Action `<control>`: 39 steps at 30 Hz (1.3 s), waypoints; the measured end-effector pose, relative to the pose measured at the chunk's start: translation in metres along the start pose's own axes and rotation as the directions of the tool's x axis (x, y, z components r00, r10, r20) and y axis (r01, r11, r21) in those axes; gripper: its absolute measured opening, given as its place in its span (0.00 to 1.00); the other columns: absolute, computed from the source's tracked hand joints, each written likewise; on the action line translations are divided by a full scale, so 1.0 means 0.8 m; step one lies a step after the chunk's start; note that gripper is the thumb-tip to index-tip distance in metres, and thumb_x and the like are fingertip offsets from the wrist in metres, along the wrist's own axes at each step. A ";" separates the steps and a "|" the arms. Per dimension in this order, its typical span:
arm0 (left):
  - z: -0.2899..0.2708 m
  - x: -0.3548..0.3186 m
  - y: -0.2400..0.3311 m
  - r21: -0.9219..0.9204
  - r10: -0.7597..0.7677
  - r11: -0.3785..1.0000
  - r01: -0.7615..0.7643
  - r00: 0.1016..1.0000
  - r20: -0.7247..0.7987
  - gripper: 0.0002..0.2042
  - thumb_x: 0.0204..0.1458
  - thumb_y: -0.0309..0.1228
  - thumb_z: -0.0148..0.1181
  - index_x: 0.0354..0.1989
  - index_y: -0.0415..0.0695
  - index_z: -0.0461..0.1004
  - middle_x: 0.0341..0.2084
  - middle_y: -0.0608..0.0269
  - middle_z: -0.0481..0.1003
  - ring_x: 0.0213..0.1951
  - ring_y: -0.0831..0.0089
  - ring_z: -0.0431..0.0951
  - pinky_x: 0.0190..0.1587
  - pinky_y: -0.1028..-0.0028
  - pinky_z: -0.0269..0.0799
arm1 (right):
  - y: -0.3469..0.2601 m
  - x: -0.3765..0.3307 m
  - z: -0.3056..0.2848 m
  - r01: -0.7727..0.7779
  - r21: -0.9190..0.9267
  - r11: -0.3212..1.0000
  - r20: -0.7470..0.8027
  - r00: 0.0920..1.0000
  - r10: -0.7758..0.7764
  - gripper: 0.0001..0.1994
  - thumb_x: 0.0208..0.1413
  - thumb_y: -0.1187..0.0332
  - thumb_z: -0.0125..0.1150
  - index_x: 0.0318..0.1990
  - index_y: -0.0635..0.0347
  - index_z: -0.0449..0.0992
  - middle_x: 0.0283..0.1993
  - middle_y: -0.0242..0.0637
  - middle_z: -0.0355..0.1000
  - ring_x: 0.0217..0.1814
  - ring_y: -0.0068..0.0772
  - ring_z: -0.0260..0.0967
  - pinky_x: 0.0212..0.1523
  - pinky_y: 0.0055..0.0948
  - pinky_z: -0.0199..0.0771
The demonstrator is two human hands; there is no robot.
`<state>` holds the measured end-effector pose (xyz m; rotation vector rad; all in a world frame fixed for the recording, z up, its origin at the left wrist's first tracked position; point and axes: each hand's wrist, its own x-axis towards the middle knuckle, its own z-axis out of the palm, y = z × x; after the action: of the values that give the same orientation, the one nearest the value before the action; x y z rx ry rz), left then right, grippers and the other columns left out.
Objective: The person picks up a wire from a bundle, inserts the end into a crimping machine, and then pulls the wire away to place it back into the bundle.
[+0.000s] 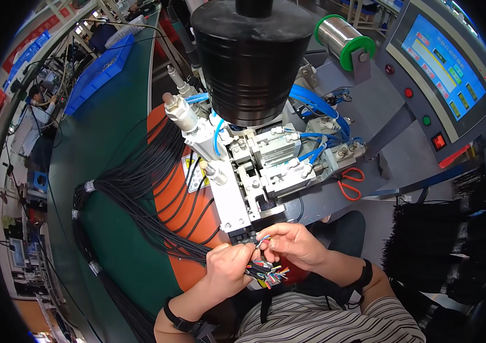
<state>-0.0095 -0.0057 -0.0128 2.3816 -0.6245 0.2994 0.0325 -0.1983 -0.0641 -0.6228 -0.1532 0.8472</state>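
1. The left hand [228,266] is closed around a bunch of black cables [140,200], gripped near their stripped ends, where coloured wire tips [268,274] fan out just below the fingers.
2. The right hand [291,243] is pinched on thin wire ends, held just beside the black fixture [248,235] at the foot of the machine [254,171].
3. The cables are spread leftward over an orange pad [168,171] and the green worktop [100,171], bound with pale ties.
4. Red-handled scissors [350,183] are seen on the grey machine base, right of the hands.
5. A touchscreen panel [443,63] is mounted at upper right, near a green solder spool [343,37].
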 end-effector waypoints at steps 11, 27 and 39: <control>-0.006 0.001 -0.018 -0.275 -0.029 0.959 0.066 0.990 0.137 0.08 0.45 0.25 0.67 0.31 0.41 0.74 0.20 0.59 0.75 0.20 0.62 0.77 0.24 0.69 0.71 | -0.028 0.004 0.002 0.131 -0.467 0.874 0.031 0.991 -0.132 0.09 0.61 0.79 0.56 0.46 0.71 0.78 0.39 0.40 0.76 0.31 0.23 0.75 0.29 0.18 0.71; -0.009 -0.002 -0.002 0.016 -0.022 1.000 0.018 0.954 0.299 0.14 0.33 0.28 0.70 0.30 0.44 0.74 0.19 0.66 0.75 0.20 0.66 0.76 0.22 0.70 0.66 | -0.041 0.013 0.003 0.217 -0.920 0.326 0.156 0.967 -0.204 0.05 0.55 0.74 0.64 0.37 0.67 0.79 0.31 0.31 0.76 0.28 0.16 0.73 0.27 0.20 0.72; -0.007 0.003 -0.012 -0.127 -0.026 0.991 0.045 0.989 0.148 0.14 0.34 0.25 0.67 0.31 0.43 0.73 0.19 0.67 0.75 0.19 0.67 0.75 0.23 0.71 0.66 | -0.045 0.013 -0.014 0.141 -0.670 0.728 0.124 0.989 -0.078 0.07 0.60 0.77 0.58 0.44 0.69 0.78 0.39 0.38 0.75 0.31 0.20 0.75 0.31 0.18 0.74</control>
<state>-0.0027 0.0039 -0.0127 2.2997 -0.6477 0.0670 0.0673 -0.2135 -0.0535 -1.2575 -0.5980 0.6882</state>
